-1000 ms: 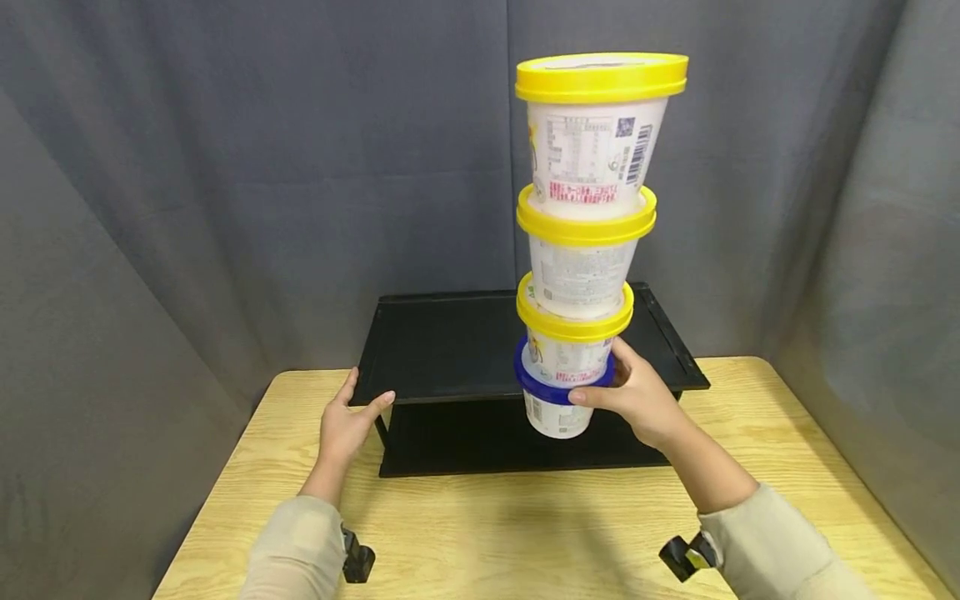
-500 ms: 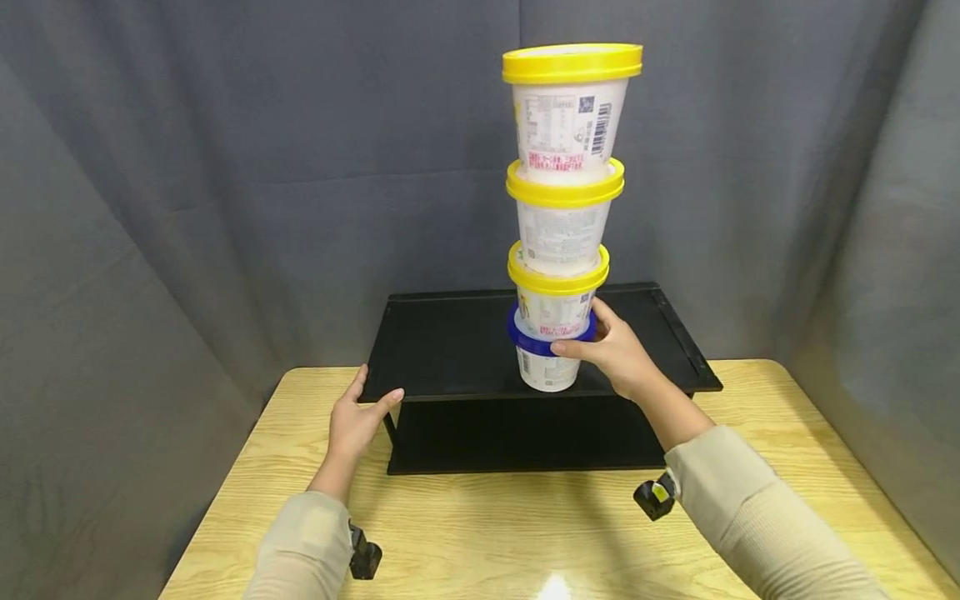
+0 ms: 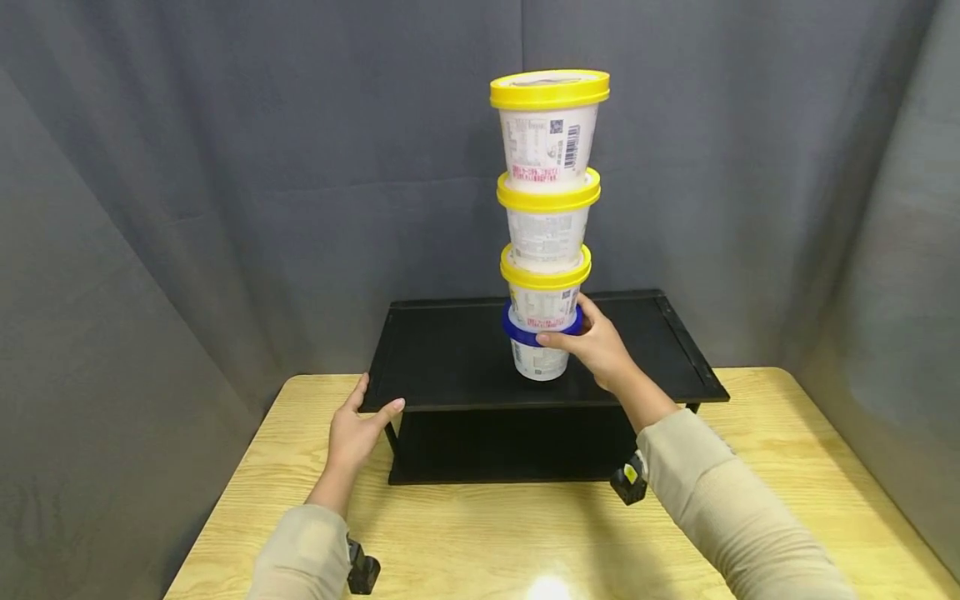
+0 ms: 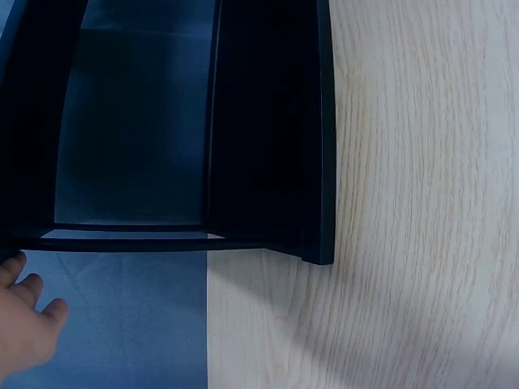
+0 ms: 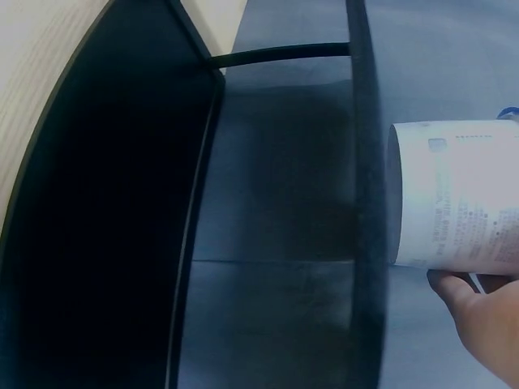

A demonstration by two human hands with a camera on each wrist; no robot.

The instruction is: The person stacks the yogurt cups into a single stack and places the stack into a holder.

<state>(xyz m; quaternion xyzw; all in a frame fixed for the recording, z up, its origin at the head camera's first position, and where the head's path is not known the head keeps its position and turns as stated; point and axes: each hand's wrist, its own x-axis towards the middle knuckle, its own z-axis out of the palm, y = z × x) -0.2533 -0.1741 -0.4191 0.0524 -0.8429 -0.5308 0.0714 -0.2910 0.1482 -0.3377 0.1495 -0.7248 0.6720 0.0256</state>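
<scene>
Four-high would be a tall column, and here several white paper tubs stand stacked in one: a yellow-lidded top tub (image 3: 547, 137), two more yellow-lidded tubs beneath, and a blue-lidded bottom tub (image 3: 540, 358). My right hand (image 3: 600, 350) grips the bottom tub near its blue lid, thumb in front. The column is over the upper board of a black two-tier shelf (image 3: 450, 358); whether its base touches the board I cannot tell. At the shelf's front left corner, my left hand (image 3: 354, 433) holds the upper board's edge between thumb and fingers. The right wrist view shows the bottom tub's printed side (image 5: 454, 198).
The shelf's lower board (image 3: 517, 450) lies on a wood-grain table (image 3: 465, 533). Grey curtains (image 3: 300, 167) hang close behind and along both sides. A small black camera is strapped to each wrist.
My right hand has carried the stack away from me and slightly left, from in front of the shelf to over its upper board. My left hand keeps its hold on the corner.
</scene>
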